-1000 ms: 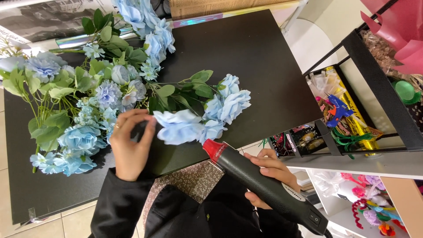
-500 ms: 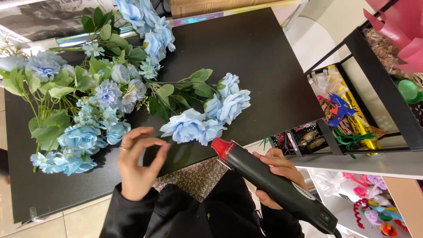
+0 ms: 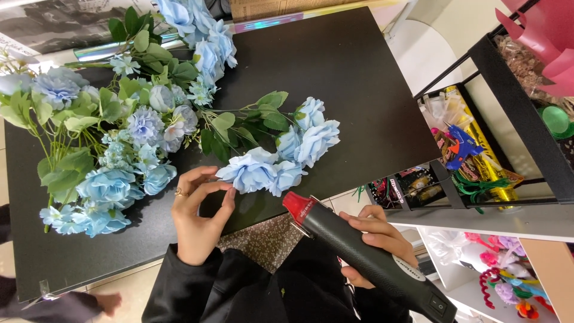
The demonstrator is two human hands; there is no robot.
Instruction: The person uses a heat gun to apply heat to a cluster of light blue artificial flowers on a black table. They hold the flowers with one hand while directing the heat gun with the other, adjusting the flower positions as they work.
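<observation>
A craft workroom — artificial blue flowers (image 3: 149, 137) on a black table (image 3: 347, 78), shelves of craft supplies (image 3: 472, 173).

Hands: two, one left hand (image 3: 197, 221), one right hand (image 3: 373, 239).
Heat gun: one (image 3: 365, 257), black with a red nozzle.
Worktop: one (image 3: 335, 66), black.
Flower sprays: three, a small spray (image 3: 275, 152) by the fingers (image 3: 206, 179), a large bunch (image 3: 101, 155) at the left, a top spray (image 3: 197, 36); single blooms too crowded to count.
Ring: one (image 3: 178, 192).
Glue gun: one (image 3: 460, 146), blue, on the shelf (image 3: 478, 215).
</observation>
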